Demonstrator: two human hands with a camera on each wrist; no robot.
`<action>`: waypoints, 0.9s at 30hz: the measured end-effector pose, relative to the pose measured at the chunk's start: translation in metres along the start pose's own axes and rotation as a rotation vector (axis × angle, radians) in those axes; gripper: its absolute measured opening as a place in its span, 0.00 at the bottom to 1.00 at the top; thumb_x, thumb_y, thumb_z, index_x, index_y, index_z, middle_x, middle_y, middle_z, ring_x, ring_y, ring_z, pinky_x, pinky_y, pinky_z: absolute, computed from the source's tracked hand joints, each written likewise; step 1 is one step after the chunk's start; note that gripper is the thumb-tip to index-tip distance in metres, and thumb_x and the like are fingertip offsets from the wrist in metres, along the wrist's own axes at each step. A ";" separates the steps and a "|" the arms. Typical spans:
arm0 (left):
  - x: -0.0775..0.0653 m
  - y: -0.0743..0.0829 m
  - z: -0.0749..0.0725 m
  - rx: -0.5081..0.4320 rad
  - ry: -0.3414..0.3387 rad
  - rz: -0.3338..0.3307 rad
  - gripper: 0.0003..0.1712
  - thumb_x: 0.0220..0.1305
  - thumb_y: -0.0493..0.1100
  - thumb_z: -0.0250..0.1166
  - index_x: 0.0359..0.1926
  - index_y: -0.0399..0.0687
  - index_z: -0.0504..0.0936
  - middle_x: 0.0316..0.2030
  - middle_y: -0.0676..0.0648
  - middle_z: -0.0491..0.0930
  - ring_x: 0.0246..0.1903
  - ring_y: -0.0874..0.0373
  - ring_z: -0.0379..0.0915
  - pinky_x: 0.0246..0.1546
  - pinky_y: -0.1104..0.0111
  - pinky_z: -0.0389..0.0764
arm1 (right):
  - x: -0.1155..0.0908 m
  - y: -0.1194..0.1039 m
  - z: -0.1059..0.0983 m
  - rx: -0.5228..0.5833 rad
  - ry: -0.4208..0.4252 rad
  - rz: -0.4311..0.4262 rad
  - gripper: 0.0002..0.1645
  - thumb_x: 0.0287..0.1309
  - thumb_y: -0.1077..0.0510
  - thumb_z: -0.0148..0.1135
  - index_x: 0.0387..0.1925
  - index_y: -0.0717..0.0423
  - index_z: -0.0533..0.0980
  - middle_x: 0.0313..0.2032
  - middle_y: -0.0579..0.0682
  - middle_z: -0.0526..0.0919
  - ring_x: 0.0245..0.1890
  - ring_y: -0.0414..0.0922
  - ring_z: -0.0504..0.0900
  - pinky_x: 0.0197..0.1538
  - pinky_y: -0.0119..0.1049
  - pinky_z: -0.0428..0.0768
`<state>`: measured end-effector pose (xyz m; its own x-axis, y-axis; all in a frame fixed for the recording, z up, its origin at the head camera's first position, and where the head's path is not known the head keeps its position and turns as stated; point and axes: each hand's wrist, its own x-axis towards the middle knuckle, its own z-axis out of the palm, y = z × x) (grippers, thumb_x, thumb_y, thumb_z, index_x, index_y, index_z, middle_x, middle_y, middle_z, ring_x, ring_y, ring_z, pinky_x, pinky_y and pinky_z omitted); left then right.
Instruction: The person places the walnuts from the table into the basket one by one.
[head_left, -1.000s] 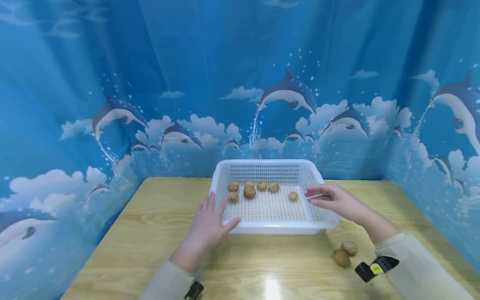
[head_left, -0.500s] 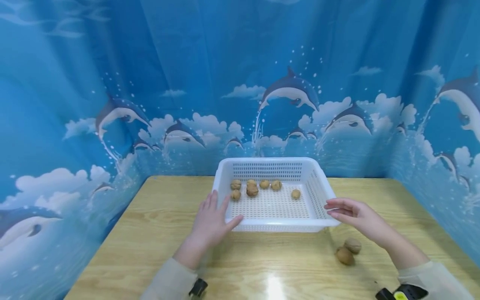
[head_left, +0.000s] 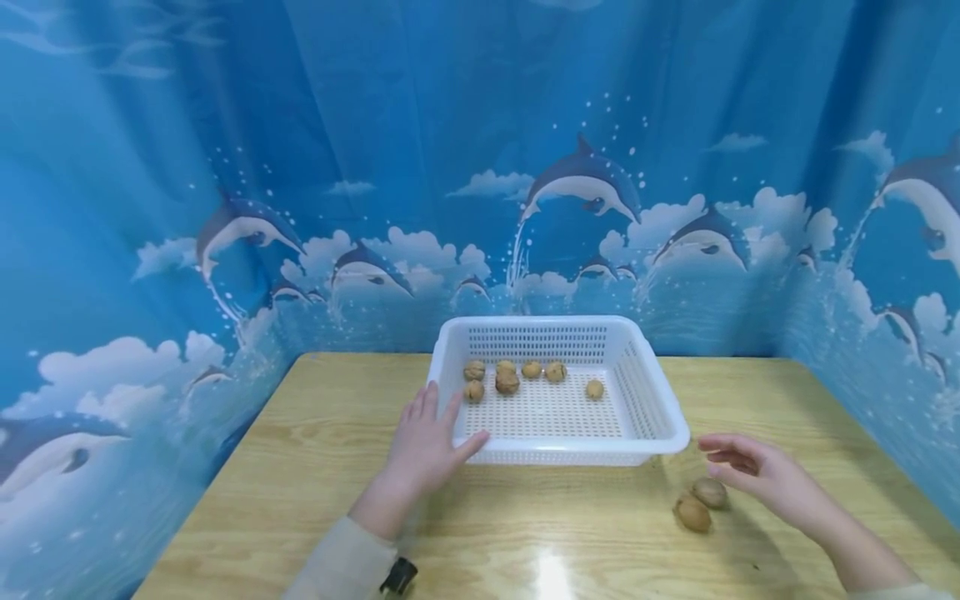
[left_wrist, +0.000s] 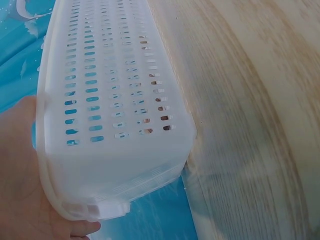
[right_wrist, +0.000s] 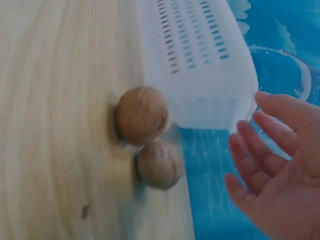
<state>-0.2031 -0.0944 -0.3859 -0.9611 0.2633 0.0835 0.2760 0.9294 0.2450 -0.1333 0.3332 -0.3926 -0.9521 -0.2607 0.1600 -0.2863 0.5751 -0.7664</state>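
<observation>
A white plastic basket [head_left: 555,447] with slotted walls holds several walnuts [head_left: 507,382], most of them toward its left and back. My left hand [head_left: 422,446] rests on its front left corner, fingers spread and thumb along the front rim; the left wrist view has that hand [left_wrist: 17,175] at the basket's rim. Off the basket's front right corner, two walnuts lie together on the table: a browner walnut [head_left: 693,513] and a paler walnut [head_left: 709,492]. Beside and above them hovers my right hand [head_left: 768,482], fingers loosely bent with nothing held; the right wrist view shows its palm [right_wrist: 287,195].
A light wooden table [head_left: 300,467] bears everything. Behind and along its sides hangs a blue curtain [head_left: 420,167] printed with dolphins and clouds. A small dark speck [head_left: 755,567] is on the table near the right forearm.
My right hand has moved from over the basket's right side, out past the rim, down and right to near the two loose walnuts. My left hand stays at the basket's corner.
</observation>
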 end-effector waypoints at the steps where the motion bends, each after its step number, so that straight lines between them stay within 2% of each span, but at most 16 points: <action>1: 0.000 0.000 0.000 -0.003 0.001 -0.001 0.51 0.58 0.77 0.40 0.71 0.49 0.55 0.71 0.34 0.40 0.69 0.40 0.34 0.67 0.49 0.42 | -0.002 0.004 0.000 -0.034 -0.018 0.014 0.22 0.61 0.63 0.58 0.54 0.73 0.69 0.48 0.40 0.78 0.44 0.28 0.75 0.42 0.26 0.77; 3: 0.000 0.000 0.000 -0.007 0.001 -0.005 0.50 0.58 0.76 0.41 0.71 0.49 0.55 0.71 0.34 0.40 0.69 0.40 0.34 0.67 0.49 0.42 | -0.006 0.012 0.000 -0.101 -0.062 0.060 0.24 0.60 0.60 0.60 0.54 0.70 0.70 0.50 0.49 0.79 0.44 0.28 0.74 0.43 0.31 0.78; 5: 0.000 0.001 0.000 -0.009 -0.001 -0.009 0.49 0.59 0.76 0.42 0.71 0.50 0.55 0.71 0.34 0.40 0.69 0.40 0.34 0.67 0.49 0.42 | -0.009 0.019 0.002 -0.170 -0.084 0.071 0.25 0.58 0.57 0.62 0.53 0.69 0.71 0.50 0.59 0.78 0.44 0.30 0.75 0.43 0.35 0.78; 7: 0.000 0.001 0.000 -0.012 -0.001 -0.010 0.49 0.59 0.75 0.43 0.71 0.50 0.55 0.71 0.34 0.40 0.69 0.40 0.34 0.67 0.49 0.41 | -0.011 0.024 0.004 -0.221 -0.094 0.071 0.26 0.57 0.56 0.64 0.53 0.68 0.72 0.49 0.63 0.78 0.43 0.33 0.76 0.42 0.37 0.79; 11: 0.000 0.001 0.000 -0.009 0.002 -0.003 0.50 0.58 0.76 0.41 0.71 0.50 0.55 0.71 0.34 0.40 0.69 0.40 0.34 0.67 0.49 0.41 | -0.013 0.031 0.008 -0.262 -0.093 0.058 0.26 0.53 0.56 0.66 0.50 0.69 0.74 0.46 0.63 0.79 0.40 0.35 0.78 0.39 0.34 0.79; 19: 0.000 0.001 0.000 -0.003 0.001 -0.007 0.51 0.57 0.78 0.39 0.71 0.50 0.56 0.71 0.34 0.41 0.69 0.40 0.34 0.67 0.49 0.41 | -0.012 0.037 0.007 -0.203 -0.137 0.108 0.26 0.54 0.58 0.65 0.49 0.73 0.73 0.45 0.67 0.78 0.37 0.35 0.80 0.37 0.30 0.80; 23: 0.000 0.001 0.000 -0.001 0.002 -0.008 0.50 0.58 0.76 0.41 0.71 0.49 0.56 0.70 0.34 0.41 0.69 0.40 0.34 0.67 0.49 0.42 | -0.012 0.040 0.008 -0.198 -0.135 0.100 0.26 0.53 0.58 0.66 0.49 0.74 0.73 0.45 0.68 0.78 0.37 0.34 0.80 0.37 0.30 0.80; 27: 0.000 0.002 0.000 -0.010 0.003 -0.010 0.48 0.60 0.74 0.45 0.71 0.49 0.56 0.70 0.34 0.41 0.69 0.39 0.34 0.67 0.49 0.42 | -0.011 0.040 0.010 -0.213 -0.132 0.107 0.27 0.53 0.57 0.67 0.49 0.72 0.73 0.45 0.67 0.79 0.37 0.40 0.82 0.37 0.31 0.80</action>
<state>-0.2028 -0.0930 -0.3850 -0.9637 0.2532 0.0843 0.2665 0.9295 0.2550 -0.1335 0.3512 -0.4308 -0.9598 -0.2807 -0.0077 -0.2147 0.7511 -0.6243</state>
